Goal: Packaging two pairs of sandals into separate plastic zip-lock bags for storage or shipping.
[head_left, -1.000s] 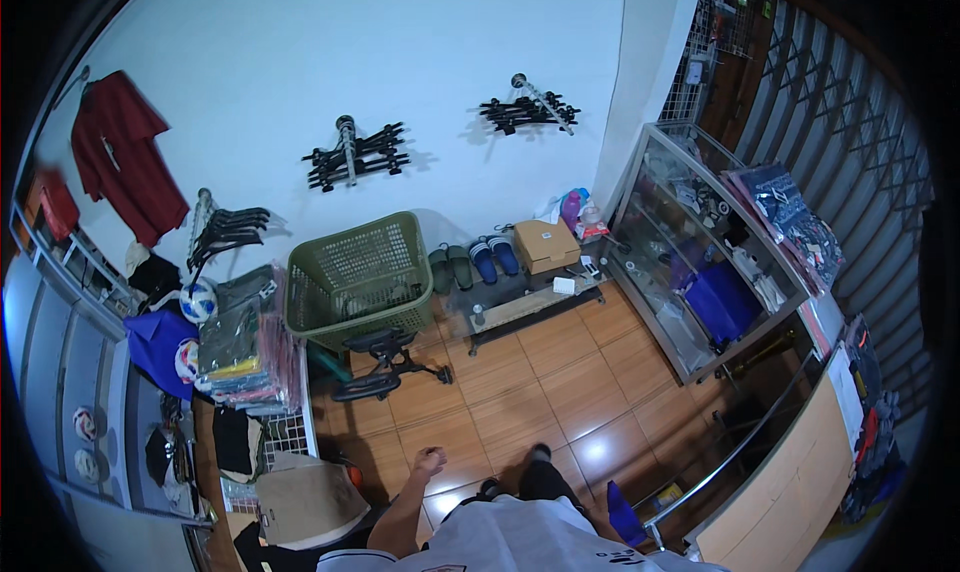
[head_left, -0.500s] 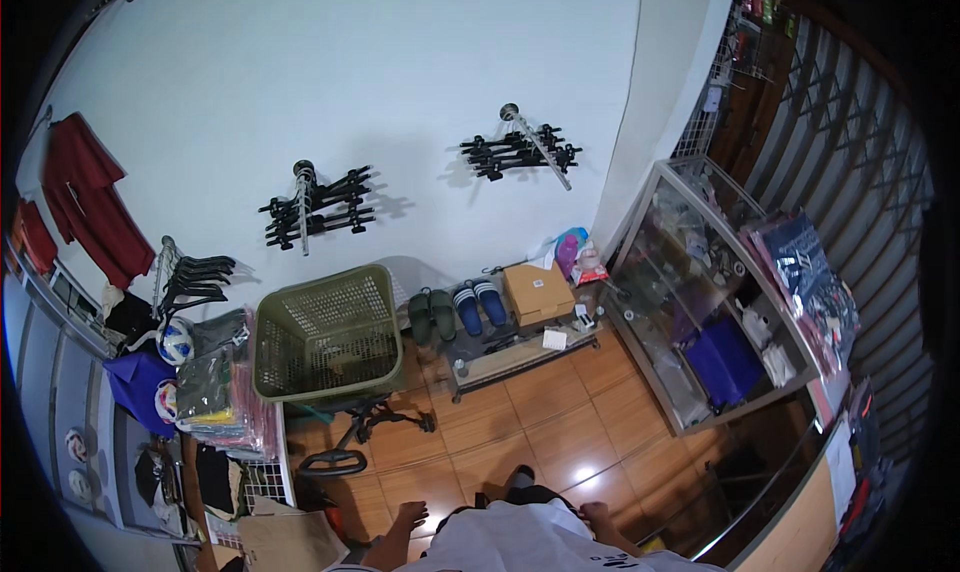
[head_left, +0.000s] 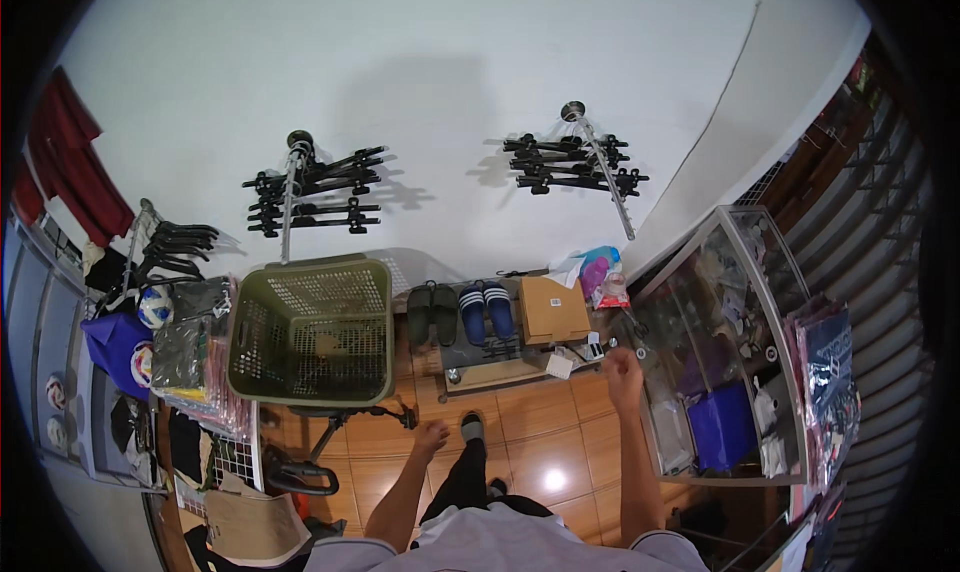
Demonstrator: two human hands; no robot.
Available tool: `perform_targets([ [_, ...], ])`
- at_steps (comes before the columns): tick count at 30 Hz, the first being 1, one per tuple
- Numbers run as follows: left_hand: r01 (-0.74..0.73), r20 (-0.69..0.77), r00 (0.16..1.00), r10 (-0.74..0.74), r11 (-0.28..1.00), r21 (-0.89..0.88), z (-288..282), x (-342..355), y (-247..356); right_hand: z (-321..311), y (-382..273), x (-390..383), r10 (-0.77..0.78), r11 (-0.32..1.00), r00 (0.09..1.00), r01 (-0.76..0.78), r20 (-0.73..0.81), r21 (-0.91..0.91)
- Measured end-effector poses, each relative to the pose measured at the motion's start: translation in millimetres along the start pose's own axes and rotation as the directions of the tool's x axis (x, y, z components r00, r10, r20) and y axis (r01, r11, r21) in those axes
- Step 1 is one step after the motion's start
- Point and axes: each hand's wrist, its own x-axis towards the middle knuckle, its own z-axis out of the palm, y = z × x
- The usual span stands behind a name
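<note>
My right hand point(head_left: 624, 376) is raised in front of me, between the low glass table point(head_left: 468, 358) and the glass cabinet point(head_left: 668, 412). Its fingers are loosely bent and apart, with nothing seen in them. Lower and to the left, my left hand point(head_left: 432, 439) hangs over the tiled floor with loosely curled fingers and no visible object. On the low table are dark green slides point(head_left: 432, 312), blue striped slides point(head_left: 486, 310) and a brown cardboard box point(head_left: 553, 310). A small white card point(head_left: 559, 366) lies at its front edge, nearest my right hand.
A green plastic basket point(head_left: 385, 327) stands left of the slides, with a black stand point(head_left: 300, 477) below it. Black hangers point(head_left: 320, 177) hang from wall rails. Stacks of packaged clothes point(head_left: 195, 337) are at left; a blue container point(head_left: 722, 427) sits inside the cabinet.
I have stepped toward the low table, which now appears closer. Both arms reach farther forward, the right one most, and my view has shifted.
</note>
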Motion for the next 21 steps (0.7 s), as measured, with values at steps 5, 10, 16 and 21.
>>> perform_targets([
  [5,0.083,-0.083,0.993,-0.086,0.996,-0.041,66.9,89.9,72.5,12.3,-110.0,82.5,-0.082,0.986,0.991,0.065,-0.107,-0.154],
  [10,0.206,-0.064,0.975,-0.212,0.974,-0.090,82.9,218.4,104.7,25.8,-147.9,148.8,-0.135,0.916,0.983,0.075,-0.127,-0.393],
  [16,0.318,-0.094,0.932,-0.350,0.914,-0.252,97.7,354.7,101.9,40.2,-139.2,181.1,-0.075,0.943,0.961,-0.018,-0.265,-0.331],
  [21,0.267,-0.192,0.922,-0.335,0.912,-0.311,100.0,417.2,111.7,40.6,-125.3,182.6,-0.102,0.881,0.934,-0.075,-0.342,-0.466],
])
